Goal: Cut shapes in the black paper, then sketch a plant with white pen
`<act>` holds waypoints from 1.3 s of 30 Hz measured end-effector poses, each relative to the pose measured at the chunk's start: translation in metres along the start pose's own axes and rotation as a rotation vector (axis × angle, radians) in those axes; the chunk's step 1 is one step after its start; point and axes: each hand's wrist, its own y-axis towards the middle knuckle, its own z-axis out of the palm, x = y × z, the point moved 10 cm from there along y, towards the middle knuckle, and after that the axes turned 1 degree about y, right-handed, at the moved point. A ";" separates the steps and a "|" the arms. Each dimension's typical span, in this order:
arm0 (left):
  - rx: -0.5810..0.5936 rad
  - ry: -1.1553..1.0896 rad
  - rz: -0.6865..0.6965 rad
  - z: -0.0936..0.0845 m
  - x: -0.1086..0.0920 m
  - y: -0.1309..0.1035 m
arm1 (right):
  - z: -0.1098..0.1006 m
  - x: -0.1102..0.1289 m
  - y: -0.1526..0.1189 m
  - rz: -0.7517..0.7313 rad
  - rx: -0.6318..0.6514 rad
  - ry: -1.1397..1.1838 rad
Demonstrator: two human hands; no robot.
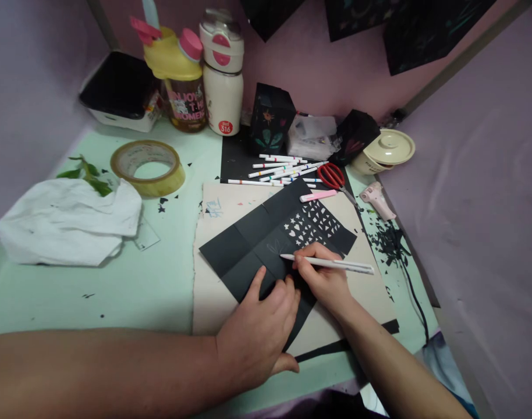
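Observation:
My right hand (325, 282) grips a white pen (347, 265), its tip touching a sheet of black paper (244, 233) beside a faint petal-like outline. Pressed on the sheet's lower part is my left hand (259, 323), fingers spread and holding nothing. Crease lines cross the paper, and one panel has many small cut-out stars, hearts and triangles. Beneath it lies a beige board (216, 302). A pink craft knife (318, 196) rests at the paper's upper edge, near red-handled scissors (331, 174).
Several white markers (266, 173) lie behind the board. Black folded boxes (270, 119), bottles (224, 96) and a lidded bowl (390, 148) stand at the back. Tape (174, 180) and a white cloth (65, 224) are left; a pink glue gun (378, 199) and black scraps (386, 238) right.

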 end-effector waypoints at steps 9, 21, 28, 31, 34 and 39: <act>0.007 -0.006 -0.003 -0.002 -0.001 0.002 | 0.001 0.000 0.000 -0.001 0.015 0.007; 0.021 -0.011 -0.006 -0.001 -0.001 0.003 | 0.006 0.003 0.002 0.014 0.040 0.022; 0.008 -0.013 -0.014 0.000 0.000 0.003 | 0.012 0.004 0.002 0.015 0.066 0.040; 0.006 -0.016 -0.015 0.000 0.001 0.003 | 0.014 0.006 0.003 0.011 0.074 0.036; -0.001 -0.022 -0.017 0.000 0.001 0.003 | 0.016 0.007 0.004 0.013 0.078 0.034; 0.002 -0.023 -0.017 -0.001 0.000 0.003 | 0.019 0.008 0.004 0.022 0.081 0.062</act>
